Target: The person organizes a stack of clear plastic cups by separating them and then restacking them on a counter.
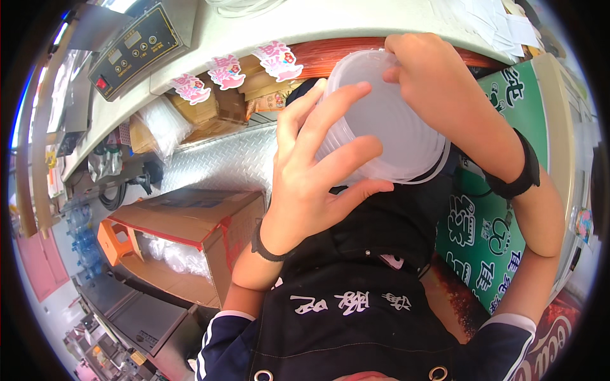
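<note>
A stack of round, translucent plastic tubs [397, 136] is tilted in front of my black apron, the open mouth facing up toward me. My left hand [308, 168] wraps the near-left side of the stack, fingers spread along its wall and over the rim, thumb at the lower edge. At the far rim, my right hand [429, 73] is closed with its fingers curled over the edge of the tubs. How many tubs are nested cannot be made out.
A pale counter [356, 22] runs along the far side, with a control panel box [136, 47] at its left. Below are a cardboard box [190, 222] holding clear plastic, and an orange stool [114, 241]. A green printed panel [508, 190] stands at right.
</note>
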Tool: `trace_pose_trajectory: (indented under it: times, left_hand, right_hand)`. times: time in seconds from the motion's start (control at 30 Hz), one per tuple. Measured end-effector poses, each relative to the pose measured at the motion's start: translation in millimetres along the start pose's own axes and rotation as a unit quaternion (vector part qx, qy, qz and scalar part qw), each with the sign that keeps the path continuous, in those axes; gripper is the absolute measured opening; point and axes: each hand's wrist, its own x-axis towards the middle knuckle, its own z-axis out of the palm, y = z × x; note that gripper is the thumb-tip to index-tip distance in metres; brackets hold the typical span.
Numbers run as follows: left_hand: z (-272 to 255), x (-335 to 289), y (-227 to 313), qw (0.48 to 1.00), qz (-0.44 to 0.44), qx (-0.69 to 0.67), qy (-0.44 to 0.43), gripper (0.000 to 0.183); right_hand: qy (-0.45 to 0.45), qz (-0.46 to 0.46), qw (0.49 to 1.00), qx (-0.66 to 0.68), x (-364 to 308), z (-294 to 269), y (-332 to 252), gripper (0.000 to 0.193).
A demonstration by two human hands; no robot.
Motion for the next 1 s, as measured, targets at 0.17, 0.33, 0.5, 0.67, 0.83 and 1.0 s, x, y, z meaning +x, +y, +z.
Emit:
trace_pose_trajectory:
  times: [0.17, 0.33, 0.5, 0.67, 0.83, 1.0]
  left_hand:
    - [0.7, 0.5, 1.5, 1.0, 0.0, 0.006, 0.003, 0.045]
    - [0.1, -0.2, -1.5, 1.0, 0.0, 0.003, 0.009, 0.045]
    - [-11.8, 0.1, -16.2, 1.0, -0.004, -0.002, 0.03, 0.046]
    - [-12.4, -0.6, -29.0, 0.998, -0.005, -0.046, 0.048, 0.049]
    - [-15.8, -3.7, -29.8, 0.996, -0.007, -0.063, 0.057, 0.049]
    - [-13.4, -3.7, -27.4, 0.998, 0.014, -0.051, 0.035, 0.049]
  right_hand:
    - [-0.008, 0.002, 0.999, 0.041, -2.5, -0.3, 1.6, 0.005]
    - [-0.017, -0.017, 1.0, 0.014, 4.6, -1.8, 8.1, 0.009]
    - [-0.135, 0.083, 0.973, 0.167, 14.8, -11.5, 12.1, 0.021]
    - [-0.166, 0.201, 0.9, 0.35, 10.0, -11.2, 23.8, 0.027]
    - [-0.147, 0.238, 0.853, 0.441, 8.3, -13.2, 27.0, 0.027]
    - [-0.141, 0.227, 0.821, 0.504, 0.0, -2.8, 32.6, 0.027]
